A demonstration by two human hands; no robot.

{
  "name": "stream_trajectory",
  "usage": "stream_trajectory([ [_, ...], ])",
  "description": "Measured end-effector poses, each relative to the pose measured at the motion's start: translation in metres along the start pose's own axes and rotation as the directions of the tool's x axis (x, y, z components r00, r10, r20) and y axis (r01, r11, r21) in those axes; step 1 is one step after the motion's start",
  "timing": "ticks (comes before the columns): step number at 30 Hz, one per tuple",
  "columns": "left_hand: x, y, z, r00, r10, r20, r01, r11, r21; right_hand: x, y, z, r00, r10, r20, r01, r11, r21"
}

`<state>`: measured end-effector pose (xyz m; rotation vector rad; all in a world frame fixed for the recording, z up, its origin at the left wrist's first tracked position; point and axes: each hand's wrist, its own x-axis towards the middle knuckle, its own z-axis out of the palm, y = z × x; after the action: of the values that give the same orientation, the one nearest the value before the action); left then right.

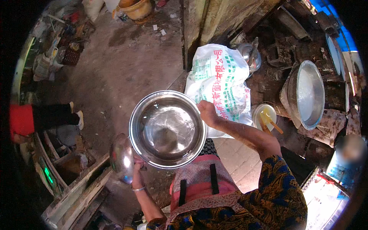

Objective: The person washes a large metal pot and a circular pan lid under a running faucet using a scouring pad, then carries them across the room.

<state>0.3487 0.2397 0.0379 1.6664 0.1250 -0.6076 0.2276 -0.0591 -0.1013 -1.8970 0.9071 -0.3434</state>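
Note:
A wide, shiny steel basin (168,132) is in front of me, with what looks like clear liquid inside. My right hand (208,114) is closed on its right rim. At its lower left, my left hand (138,168) grips a rounded metal bowl (121,158), whose curved outside faces left. Whether the left fingers also touch the basin cannot be seen clearly. Right of the basin, a white woven sack (218,83) with red and green print lies flat, partly under my right hand and forearm.
Right of the sack are a metal kettle (250,57), a white container (266,112) with yellow-handled utensils, and a large metal basin (310,95). A person (21,119) stands far left. Wooden beams (77,195) lie lower left; an orange tub (135,10) is at top.

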Motion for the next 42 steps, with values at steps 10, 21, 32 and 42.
stream_trajectory([
  [10, 0.049, -0.05, 0.014, 0.96, -0.068, 0.273, 0.047, 0.996, 0.08, 0.01, 0.015, -0.074, 0.966, 0.258, -0.02, -0.257, 0.95, -0.177],
  [21, 0.078, -0.061, 0.13, 0.941, -0.033, 0.337, 0.011, 0.998, 0.067, 0.025, 0.052, -0.17, 0.929, 0.311, -0.199, -0.299, 0.95, 0.089],
  [32, 0.105, -0.07, 0.174, 0.922, -0.023, 0.386, -0.015, 0.995, 0.096, 0.025, 0.079, -0.191, 0.899, 0.335, -0.28, -0.277, 0.934, 0.227],
  [42, 0.104, -0.038, 0.187, 0.897, -0.036, 0.44, -0.027, 0.99, 0.137, 0.01, 0.093, -0.187, 0.9, 0.21, -0.382, -0.172, 0.976, 0.132],
])
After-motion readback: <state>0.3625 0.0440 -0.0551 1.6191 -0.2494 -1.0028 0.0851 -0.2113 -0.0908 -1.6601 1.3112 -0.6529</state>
